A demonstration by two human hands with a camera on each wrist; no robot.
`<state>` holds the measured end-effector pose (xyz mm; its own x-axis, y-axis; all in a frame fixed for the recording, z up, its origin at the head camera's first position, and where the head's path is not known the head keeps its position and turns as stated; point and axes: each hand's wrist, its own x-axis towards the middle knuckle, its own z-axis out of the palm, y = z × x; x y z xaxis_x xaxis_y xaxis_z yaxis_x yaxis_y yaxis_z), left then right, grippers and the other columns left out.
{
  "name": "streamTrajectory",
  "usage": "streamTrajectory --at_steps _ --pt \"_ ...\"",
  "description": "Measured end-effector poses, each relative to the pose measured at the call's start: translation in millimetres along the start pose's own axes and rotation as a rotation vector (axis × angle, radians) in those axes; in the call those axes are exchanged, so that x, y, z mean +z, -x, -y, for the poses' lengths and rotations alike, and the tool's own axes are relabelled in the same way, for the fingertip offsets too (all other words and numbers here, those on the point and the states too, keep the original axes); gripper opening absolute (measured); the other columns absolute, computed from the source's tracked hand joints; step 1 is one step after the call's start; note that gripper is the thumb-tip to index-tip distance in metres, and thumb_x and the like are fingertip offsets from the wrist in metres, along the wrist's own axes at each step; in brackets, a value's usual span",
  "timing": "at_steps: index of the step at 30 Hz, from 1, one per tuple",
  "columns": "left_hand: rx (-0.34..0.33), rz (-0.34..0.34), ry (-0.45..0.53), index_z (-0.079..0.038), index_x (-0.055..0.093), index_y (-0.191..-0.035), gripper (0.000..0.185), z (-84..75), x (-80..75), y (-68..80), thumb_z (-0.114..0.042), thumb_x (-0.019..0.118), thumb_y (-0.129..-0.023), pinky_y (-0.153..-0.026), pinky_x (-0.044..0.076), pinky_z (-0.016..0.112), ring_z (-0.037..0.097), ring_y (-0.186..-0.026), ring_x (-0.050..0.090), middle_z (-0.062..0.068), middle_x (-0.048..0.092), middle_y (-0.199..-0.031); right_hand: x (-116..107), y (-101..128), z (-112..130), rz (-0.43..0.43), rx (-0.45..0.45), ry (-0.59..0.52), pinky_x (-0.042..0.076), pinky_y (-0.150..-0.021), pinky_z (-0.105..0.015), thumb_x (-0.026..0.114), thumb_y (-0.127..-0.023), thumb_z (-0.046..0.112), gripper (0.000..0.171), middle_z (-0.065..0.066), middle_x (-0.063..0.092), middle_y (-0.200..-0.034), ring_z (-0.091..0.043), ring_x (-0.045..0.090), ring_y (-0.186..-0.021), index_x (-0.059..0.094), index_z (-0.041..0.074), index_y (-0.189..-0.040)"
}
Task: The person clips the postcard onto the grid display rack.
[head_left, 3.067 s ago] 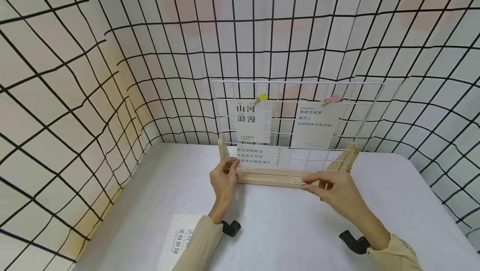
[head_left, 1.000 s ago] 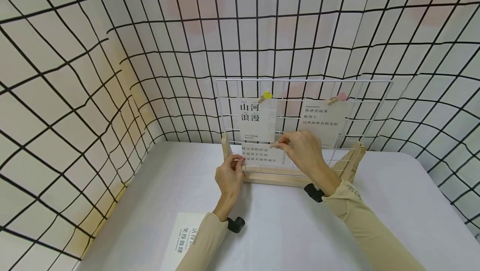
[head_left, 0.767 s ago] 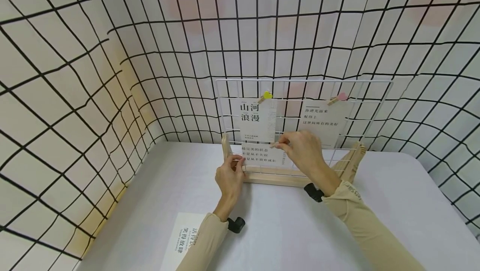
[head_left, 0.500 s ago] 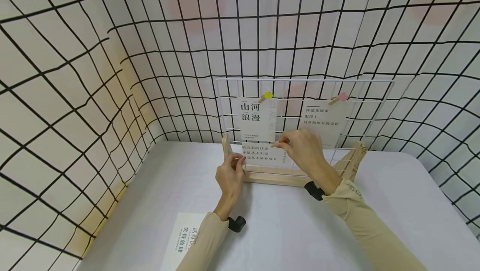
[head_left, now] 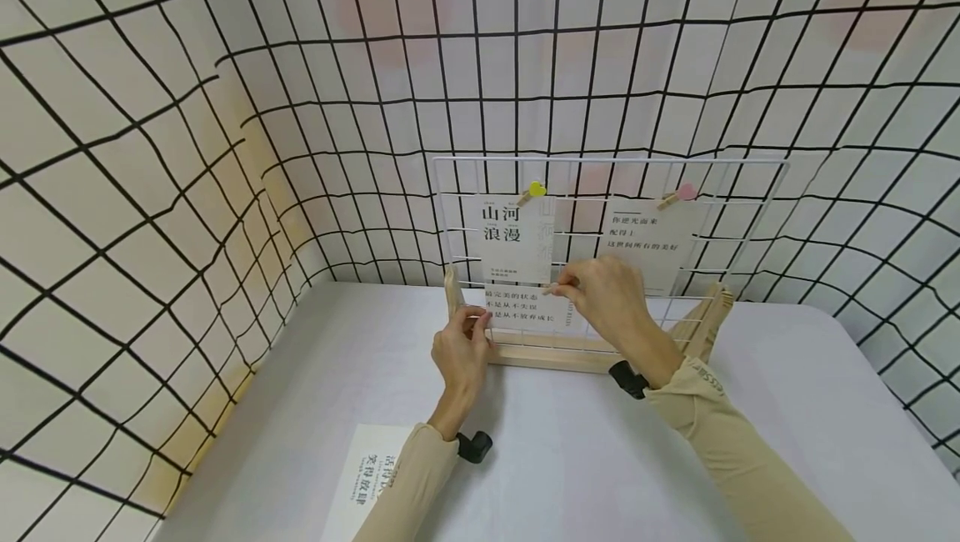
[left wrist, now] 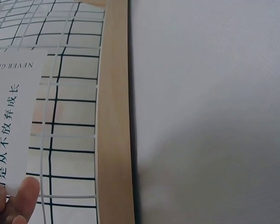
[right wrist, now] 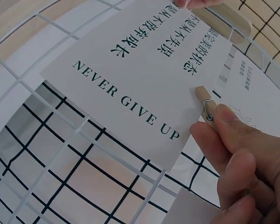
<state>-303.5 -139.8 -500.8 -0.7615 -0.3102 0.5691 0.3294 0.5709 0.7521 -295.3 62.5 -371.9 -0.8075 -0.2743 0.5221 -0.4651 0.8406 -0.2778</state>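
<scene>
A white wire grid panel [head_left: 750, 192] stands in a wooden stand [head_left: 555, 354] on the white table. Two printed cards hang on it, one under a yellow heart clip [head_left: 534, 190] and one under a pink heart clip [head_left: 681, 193]. Lower down is a third card [head_left: 521, 313] [right wrist: 130, 79] reading "NEVER GIVE UP". My left hand [head_left: 474, 327] pinches its left edge. My right hand [head_left: 564, 283] pinches a small wooden clothespin [right wrist: 206, 108] at the card's upper edge against the wires. The left wrist view shows the wooden rail [left wrist: 113, 116] and one of my left fingertips [left wrist: 24, 190].
Black wire mesh walls [head_left: 225, 150] close in the table [head_left: 585, 459] on the left, back and right. Another printed card [head_left: 371, 475] lies flat near the front edge, beside my left forearm.
My right hand has left the wooden base rail and risen to the lower card's top edge with the clothespin. Over the last second both hands stay almost still.
</scene>
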Motion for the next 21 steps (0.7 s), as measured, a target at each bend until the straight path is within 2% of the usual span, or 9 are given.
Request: streamTrajectory --at_steps 7,16,21 --pt "0.010 0.005 -0.002 -0.008 0.074 -0.095 0.006 -0.5 -1.4 0.9 -0.012 0.077 -0.093 -0.055 0.049 0.031 0.017 -0.048 0.069 0.010 0.078 -0.071 1.8 2.5 1.0 -0.035 -0.035 0.041 0.019 -0.045 -0.021 0.086 -0.084 0.022 0.012 -0.003 0.078 -0.076 -0.010 0.032 -0.053 0.081 0.011 -0.085" --pt "0.127 -0.031 -0.130 -0.009 0.073 -0.095 0.006 -0.2 -3.3 2.3 -0.013 0.077 -0.093 -0.051 0.052 0.034 0.016 -0.054 0.071 0.006 0.079 -0.077 5.2 7.0 1.9 -0.111 -0.080 0.065 0.018 -0.044 -0.020 0.086 -0.084 0.015 0.011 -0.004 0.078 -0.076 -0.008 0.030 -0.050 0.082 0.010 -0.093" --pt "0.194 -0.064 -0.202 -0.008 0.073 -0.094 0.007 -0.4 -4.2 2.3 -0.012 0.078 -0.091 -0.049 0.054 0.034 0.019 -0.059 0.074 0.008 0.081 -0.084 5.0 8.9 1.2 -0.124 -0.083 0.081 0.019 -0.044 -0.021 0.084 -0.086 0.013 0.005 -0.004 0.077 -0.073 -0.008 0.031 -0.050 0.083 0.010 -0.090"
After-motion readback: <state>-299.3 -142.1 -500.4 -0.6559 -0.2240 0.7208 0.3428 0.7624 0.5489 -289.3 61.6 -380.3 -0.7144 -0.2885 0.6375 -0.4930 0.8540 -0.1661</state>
